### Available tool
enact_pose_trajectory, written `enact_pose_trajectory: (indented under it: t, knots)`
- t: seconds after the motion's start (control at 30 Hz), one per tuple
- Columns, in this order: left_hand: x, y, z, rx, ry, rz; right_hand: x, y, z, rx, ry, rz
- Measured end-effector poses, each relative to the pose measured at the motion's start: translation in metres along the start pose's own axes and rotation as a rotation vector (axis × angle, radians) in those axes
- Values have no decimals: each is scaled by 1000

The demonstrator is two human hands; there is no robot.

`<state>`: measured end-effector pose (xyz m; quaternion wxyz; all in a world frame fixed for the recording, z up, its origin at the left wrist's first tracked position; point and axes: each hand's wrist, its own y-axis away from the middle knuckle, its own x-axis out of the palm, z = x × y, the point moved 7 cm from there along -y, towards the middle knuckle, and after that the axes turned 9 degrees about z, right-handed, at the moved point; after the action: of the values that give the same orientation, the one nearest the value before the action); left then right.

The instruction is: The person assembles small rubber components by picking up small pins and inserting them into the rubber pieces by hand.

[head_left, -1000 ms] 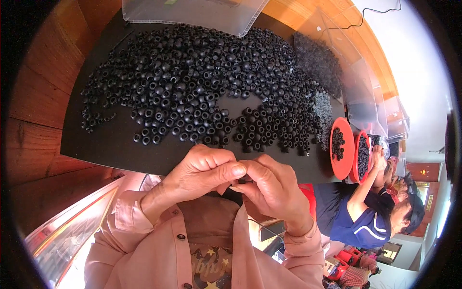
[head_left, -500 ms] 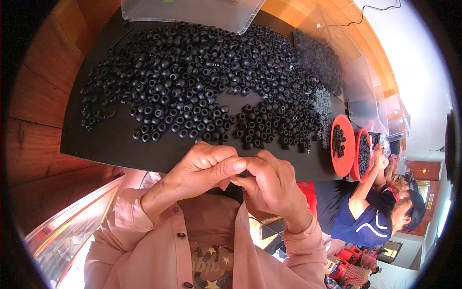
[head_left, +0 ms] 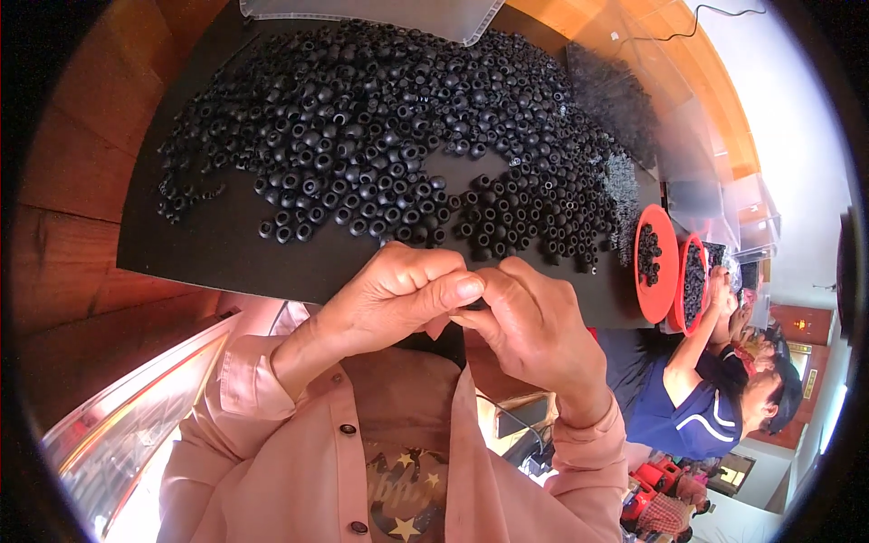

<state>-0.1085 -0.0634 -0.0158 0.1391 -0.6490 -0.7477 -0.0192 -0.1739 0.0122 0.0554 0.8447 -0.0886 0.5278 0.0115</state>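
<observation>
We have a wide heap of black parts (head_left: 362, 118) on the dark table (head_left: 213, 249), just beyond the hands. Containers: 2 red trays at right. Near tray (head_left: 669, 253) has a small cluster of black parts, bare red around it; far tray (head_left: 681, 303) looks fuller, dark bits inside. Clear bin (head_left: 380, 16) at the top edge is cut off; we can't make out its contents. Small grey pieces (head_left: 622, 195) lie at the heap's right end. A dark mass (head_left: 611, 100) shows by the clear panels; we can't tell if it's inside a bin.

Left hand (head_left: 407, 294) and right hand (head_left: 539, 326) meet at the fingertips, near the table's front edge, both closed in a pinch. Fingers hide whatever's between; we can't tell what they grip. Co-worker (head_left: 688, 407) at right, hands partly covered, blurry.
</observation>
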Motion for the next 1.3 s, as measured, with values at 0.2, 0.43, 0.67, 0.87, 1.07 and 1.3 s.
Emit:
enact_pose_trajectory:
  t: [0.2, 0.43, 0.67, 0.87, 1.07, 1.3]
  knots:
    - [2, 0, -1, 22, -14, 38, 4, 3, -7, -29, -147, -32]
    - [1, 0, -1, -41, 14, 70, 0, -1, 3, -66, -23, -47]
    - [3, 2, -2, -85, 5, 46, 4, 3, 5, -101, 104, -47]
    - [6, -1, 1, -79, -31, 40, 2, 12, -2, -7, 5, -21]
    - [9, -4, -4, 13, -227, 25, -22, 82, -57, 454, -176, 68]
    - [10, -8, -3, -51, -257, 55, -22, 174, -89, 850, -319, 154]
